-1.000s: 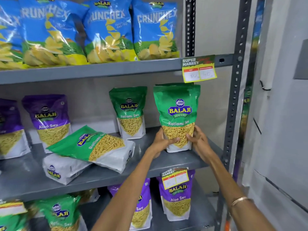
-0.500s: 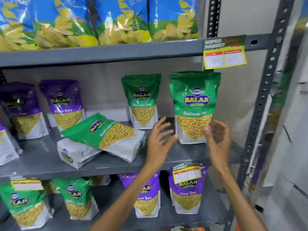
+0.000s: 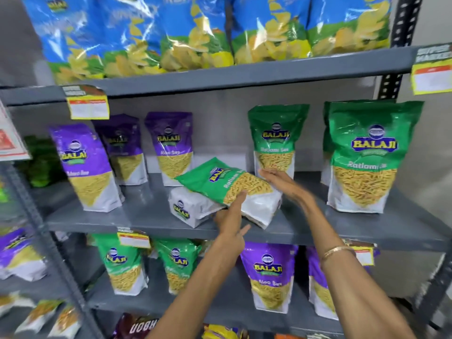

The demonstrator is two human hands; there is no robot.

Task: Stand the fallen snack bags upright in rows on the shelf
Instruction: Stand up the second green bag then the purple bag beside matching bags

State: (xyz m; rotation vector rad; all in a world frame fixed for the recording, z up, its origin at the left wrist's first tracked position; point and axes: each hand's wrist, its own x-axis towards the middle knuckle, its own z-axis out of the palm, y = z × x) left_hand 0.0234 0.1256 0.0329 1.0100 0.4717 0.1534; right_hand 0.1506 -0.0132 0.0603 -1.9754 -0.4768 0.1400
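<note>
A green Ratlami Sev bag [image 3: 215,182] lies fallen on the grey middle shelf [image 3: 97,220], propped across a second fallen bag [image 3: 188,207] that shows its white base. My left hand [image 3: 232,217] touches the green bag's near edge, index finger on top. My right hand [image 3: 281,183] lies flat and open against its right end. Neither hand has closed on it. Two green bags stand upright, one behind [image 3: 276,140] and one at the right [image 3: 371,155]. Three purple Aloo Sev bags [image 3: 83,165] [image 3: 122,148] [image 3: 171,145] stand at the left.
Blue chip bags [image 3: 195,33] fill the shelf above, whose edge carries yellow price tags [image 3: 88,104]. The shelf below holds upright green bags [image 3: 122,263] and purple bags [image 3: 269,272]. A dark steel upright [image 3: 391,81] bounds the right side.
Both hands have left the upright green bag at the right and moved left onto the fallen green bag. The camera has turned left and closer.
</note>
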